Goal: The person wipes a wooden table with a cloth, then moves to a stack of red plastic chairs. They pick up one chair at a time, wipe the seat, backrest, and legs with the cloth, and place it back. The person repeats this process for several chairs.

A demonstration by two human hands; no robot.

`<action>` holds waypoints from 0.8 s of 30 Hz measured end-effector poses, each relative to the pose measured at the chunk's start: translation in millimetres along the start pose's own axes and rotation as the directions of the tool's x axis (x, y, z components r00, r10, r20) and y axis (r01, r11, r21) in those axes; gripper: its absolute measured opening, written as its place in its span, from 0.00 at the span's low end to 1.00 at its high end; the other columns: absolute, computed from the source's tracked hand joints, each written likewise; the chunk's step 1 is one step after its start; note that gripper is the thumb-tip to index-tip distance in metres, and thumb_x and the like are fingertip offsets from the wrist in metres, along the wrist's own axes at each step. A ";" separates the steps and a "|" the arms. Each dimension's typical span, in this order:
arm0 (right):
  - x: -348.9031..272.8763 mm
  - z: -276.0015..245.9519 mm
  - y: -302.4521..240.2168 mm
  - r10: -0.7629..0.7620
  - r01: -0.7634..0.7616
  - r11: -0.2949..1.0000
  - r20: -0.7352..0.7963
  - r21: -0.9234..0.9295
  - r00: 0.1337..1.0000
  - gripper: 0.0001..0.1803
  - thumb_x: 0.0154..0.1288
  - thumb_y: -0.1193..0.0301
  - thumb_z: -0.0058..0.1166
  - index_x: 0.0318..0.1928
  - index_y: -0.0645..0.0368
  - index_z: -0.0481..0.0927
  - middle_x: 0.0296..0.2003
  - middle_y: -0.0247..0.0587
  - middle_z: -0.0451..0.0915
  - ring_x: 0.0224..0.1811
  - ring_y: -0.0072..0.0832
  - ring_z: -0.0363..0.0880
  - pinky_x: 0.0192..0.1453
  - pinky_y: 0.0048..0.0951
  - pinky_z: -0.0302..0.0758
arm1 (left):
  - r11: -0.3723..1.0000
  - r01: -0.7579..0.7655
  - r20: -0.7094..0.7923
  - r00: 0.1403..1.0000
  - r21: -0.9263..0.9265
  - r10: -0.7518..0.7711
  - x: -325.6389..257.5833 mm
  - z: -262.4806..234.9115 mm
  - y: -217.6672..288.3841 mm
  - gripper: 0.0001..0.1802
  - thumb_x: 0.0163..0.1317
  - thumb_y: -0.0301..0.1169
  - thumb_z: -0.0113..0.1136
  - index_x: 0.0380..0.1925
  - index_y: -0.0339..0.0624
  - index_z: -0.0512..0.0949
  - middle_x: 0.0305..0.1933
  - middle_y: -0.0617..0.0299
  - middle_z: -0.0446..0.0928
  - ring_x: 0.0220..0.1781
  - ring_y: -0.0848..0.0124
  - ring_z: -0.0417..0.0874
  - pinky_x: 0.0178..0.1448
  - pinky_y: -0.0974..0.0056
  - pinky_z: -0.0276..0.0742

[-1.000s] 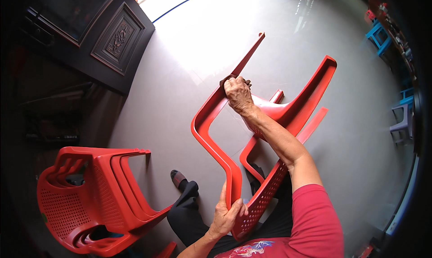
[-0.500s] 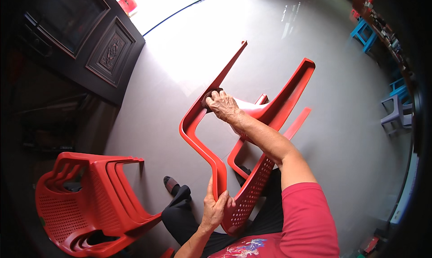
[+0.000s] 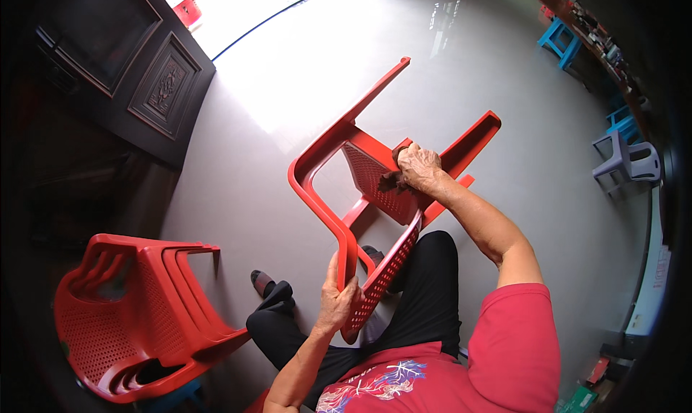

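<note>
A red plastic armchair [image 3: 304, 186] lies tipped in front of me, its legs pointing away and its perforated backrest near my lap. My left hand [image 3: 339, 300] is closed round the near end of its curved armrest. In my right hand [image 3: 420, 166] is a bunched dark brown cloth [image 3: 393, 182], pressed on the front edge of the seat close to the right leg. Part of the cloth hangs below the fingers, over the perforated seat.
To my left stands a stack of red plastic armchairs [image 3: 155, 298]. A dark carved door [image 3: 162, 89] is open at the upper left. Blue stools [image 3: 560, 42] and a grey stool [image 3: 623, 161] line the right side beside a cluttered long table [image 3: 605, 49].
My right hand has slid the cloth rightward, from the left armrest and leg joint to the seat edge near the right leg. The chair has tilted somewhat, showing its seat. My left hand keeps its grip.
</note>
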State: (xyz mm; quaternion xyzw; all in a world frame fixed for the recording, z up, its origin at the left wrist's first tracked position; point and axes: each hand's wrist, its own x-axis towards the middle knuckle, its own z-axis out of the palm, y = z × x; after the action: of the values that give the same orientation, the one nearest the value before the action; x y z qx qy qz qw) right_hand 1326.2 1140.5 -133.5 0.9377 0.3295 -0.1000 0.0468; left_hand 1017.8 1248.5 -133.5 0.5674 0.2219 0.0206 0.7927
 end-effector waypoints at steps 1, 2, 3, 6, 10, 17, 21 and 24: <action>-14.1 -0.8 -0.7 -0.025 0.022 0.997 -0.045 -0.070 0.999 0.15 0.57 0.70 0.56 0.44 0.65 0.79 0.44 0.59 0.77 0.42 0.46 0.83 0.37 0.42 0.83 | 1.000 0.020 -0.009 1.000 0.018 -0.020 -2.8 -4.4 -3.3 0.34 0.66 0.23 0.49 0.70 0.41 0.48 0.28 0.66 0.71 0.23 0.78 0.73 0.30 0.71 0.74; -26.4 1.4 6.9 -0.056 0.051 0.995 -0.069 -0.080 0.996 0.16 0.58 0.70 0.54 0.45 0.66 0.78 0.44 0.60 0.77 0.41 0.46 0.83 0.37 0.42 0.83 | 1.000 0.000 -0.021 1.000 -0.007 0.000 -4.1 0.4 3.8 0.27 0.66 0.25 0.52 0.64 0.36 0.58 0.26 0.66 0.71 0.24 0.77 0.74 0.30 0.70 0.74; -35.5 8.6 16.2 -0.040 0.033 0.996 -0.086 -0.079 0.996 0.16 0.58 0.70 0.54 0.45 0.66 0.78 0.44 0.60 0.77 0.41 0.46 0.83 0.37 0.42 0.83 | 0.998 0.030 0.009 0.999 0.053 -0.031 -2.1 -1.3 5.7 0.20 0.66 0.26 0.52 0.57 0.35 0.64 0.26 0.65 0.72 0.24 0.78 0.73 0.30 0.71 0.73; -59.9 6.7 24.1 -0.002 0.002 1.000 -0.044 -0.010 0.999 0.18 0.56 0.69 0.57 0.45 0.68 0.76 0.45 0.61 0.75 0.43 0.47 0.83 0.41 0.43 0.82 | 0.957 0.046 0.012 0.999 0.286 -0.052 3.7 -3.1 24.6 0.10 0.65 0.28 0.54 0.43 0.34 0.73 0.25 0.64 0.72 0.24 0.79 0.72 0.31 0.70 0.72; -72.9 -28.3 33.9 -0.020 -0.007 0.935 0.074 0.354 0.997 0.19 0.50 0.66 0.51 0.44 0.62 0.77 0.46 0.59 0.76 0.48 0.53 0.78 0.52 0.47 0.76 | 0.822 -0.125 0.067 0.992 0.555 0.106 7.2 0.3 50.8 0.08 0.62 0.28 0.58 0.38 0.35 0.75 0.21 0.68 0.69 0.23 0.80 0.69 0.28 0.70 0.66; -23.9 -101.6 45.7 -0.029 0.084 0.993 -0.507 0.085 0.862 0.31 0.48 0.68 0.64 0.56 0.53 0.70 0.44 0.43 0.73 0.47 0.39 0.76 0.53 0.41 0.73 | 0.538 -0.238 0.210 0.971 0.809 0.113 20.2 21.2 96.7 0.16 0.62 0.31 0.60 0.48 0.38 0.74 0.25 0.49 0.77 0.26 0.58 0.79 0.34 0.56 0.75; 23.8 -108.5 73.1 -0.028 0.075 0.989 -0.347 0.125 0.938 0.36 0.41 0.72 0.59 0.58 0.39 0.73 0.45 0.44 0.73 0.50 0.41 0.74 0.54 0.41 0.73 | 0.329 -0.299 0.279 0.954 0.896 0.108 32.0 28.2 105.4 0.19 0.61 0.33 0.61 0.51 0.40 0.73 0.27 0.49 0.80 0.28 0.52 0.83 0.33 0.55 0.76; 36.3 -105.9 86.6 -0.010 0.052 0.982 -0.221 0.183 0.975 0.30 0.39 0.71 0.57 0.51 0.39 0.79 0.47 0.41 0.73 0.55 0.43 0.69 0.54 0.47 0.70 | 0.301 -0.287 0.288 0.957 0.909 0.041 33.9 31.3 115.9 0.18 0.62 0.34 0.59 0.52 0.43 0.73 0.24 0.51 0.79 0.27 0.54 0.82 0.33 0.56 0.77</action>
State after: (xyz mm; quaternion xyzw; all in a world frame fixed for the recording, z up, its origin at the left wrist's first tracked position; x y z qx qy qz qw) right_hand 1424.7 1111.4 -36.2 0.9379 0.3365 -0.0272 -0.0801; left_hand 1085.5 1271.4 -31.2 0.9402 0.0474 -0.0911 0.3249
